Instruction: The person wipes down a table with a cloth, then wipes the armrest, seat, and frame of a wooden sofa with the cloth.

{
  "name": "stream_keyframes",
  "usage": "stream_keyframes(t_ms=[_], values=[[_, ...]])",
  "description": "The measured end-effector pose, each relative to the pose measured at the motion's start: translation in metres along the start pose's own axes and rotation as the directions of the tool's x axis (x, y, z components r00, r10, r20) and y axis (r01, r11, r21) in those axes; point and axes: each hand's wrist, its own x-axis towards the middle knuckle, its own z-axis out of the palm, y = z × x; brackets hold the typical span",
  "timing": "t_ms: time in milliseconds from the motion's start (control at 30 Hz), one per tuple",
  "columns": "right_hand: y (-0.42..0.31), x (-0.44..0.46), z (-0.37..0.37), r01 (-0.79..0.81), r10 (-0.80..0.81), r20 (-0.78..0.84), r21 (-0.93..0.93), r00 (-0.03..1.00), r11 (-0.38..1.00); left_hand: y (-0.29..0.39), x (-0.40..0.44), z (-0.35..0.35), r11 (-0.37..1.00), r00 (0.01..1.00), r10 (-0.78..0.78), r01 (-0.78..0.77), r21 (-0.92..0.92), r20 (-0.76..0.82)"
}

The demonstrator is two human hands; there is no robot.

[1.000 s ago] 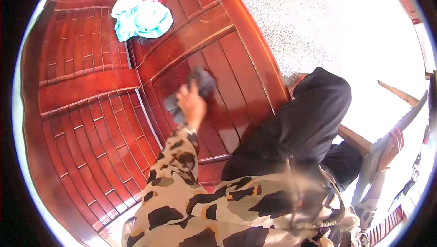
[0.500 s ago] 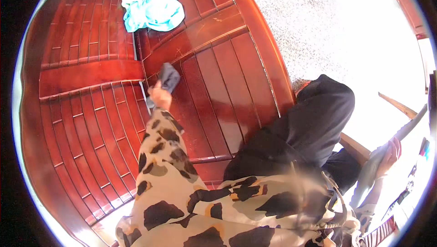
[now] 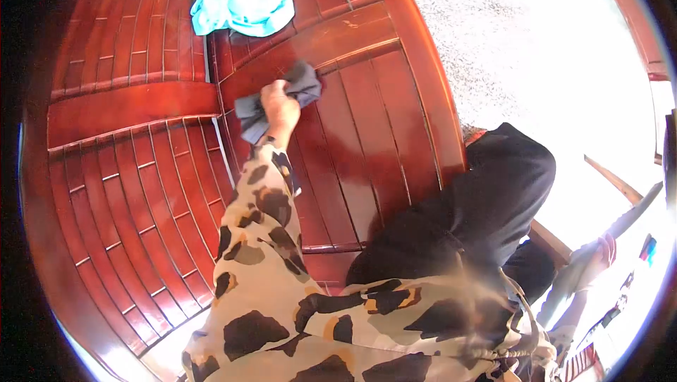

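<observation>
My left hand (image 3: 281, 111) is closed round a dark grey cloth (image 3: 305, 84) on the seat of a red-brown wooden bench (image 3: 352, 121), close to where the seat meets the slatted backrest (image 3: 130, 185). Folds of the cloth stick out on both sides of the fingers. At the right edge, my right hand (image 3: 601, 254) is closed on a greyish thing (image 3: 575, 269), perhaps fabric, washed out by bright light.
Light blue cloth (image 3: 243, 7) and pink-white cloth lie bunched at the bench's far end. My dark-trousered leg (image 3: 486, 185) is bent over the seat's front edge. Speckled floor (image 3: 458, 22) and a wooden bar (image 3: 615, 179) show at the right.
The left hand and the grey cloth first moved left toward the backrest, then back right and away from me over the seat. The right hand stays low at the right, slightly lower in view.
</observation>
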Motion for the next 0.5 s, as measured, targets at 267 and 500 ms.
stream_keyframes(t_ms=[267,500], values=[[0.019,-0.007,0.004,-0.133,0.133,0.014,0.214,0.991,0.968,-0.095,-0.032,-0.033,0.977,0.978,-0.198,0.190,0.100,0.072],[-0.002,-0.003,-0.005,0.022,-0.021,-0.046,0.027,0.999,0.999,-0.087,0.013,-0.017,0.836,0.825,-0.538,0.549,-0.016,0.174]])
